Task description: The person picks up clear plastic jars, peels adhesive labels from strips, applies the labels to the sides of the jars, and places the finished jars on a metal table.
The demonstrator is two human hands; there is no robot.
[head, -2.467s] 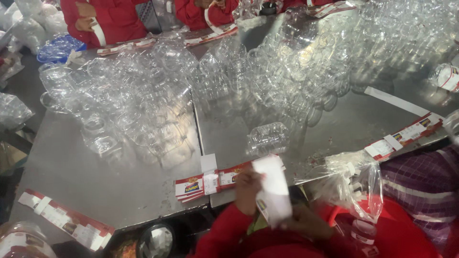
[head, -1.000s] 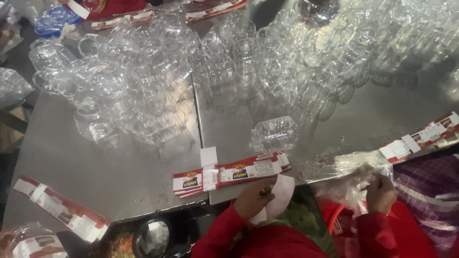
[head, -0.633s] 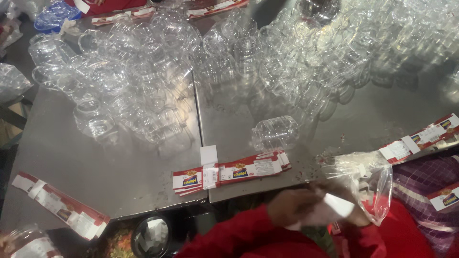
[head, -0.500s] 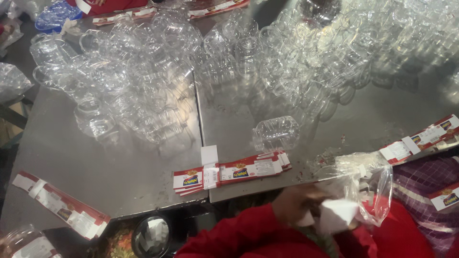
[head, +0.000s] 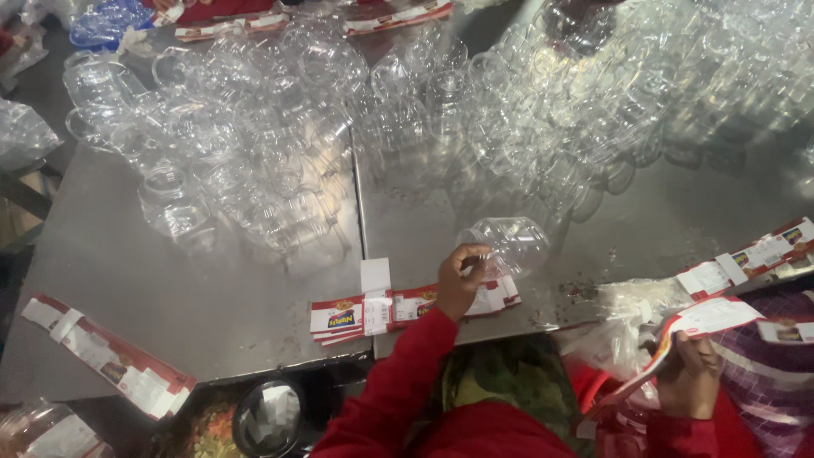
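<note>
Two grey metal tables (head: 212,297), butted together, are covered with crowded clear plastic jars (head: 280,161); stacks of red-and-white printed labels (head: 373,309) are laid along the near edge.

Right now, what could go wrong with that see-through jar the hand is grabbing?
The left hand grips only the mouth of the clear jar, which lies on its side, so it might slip and roll. It could knock into the crowded jars behind. The stack of labels overhangs the table edge, so a sleeve might sweep it off.
</note>
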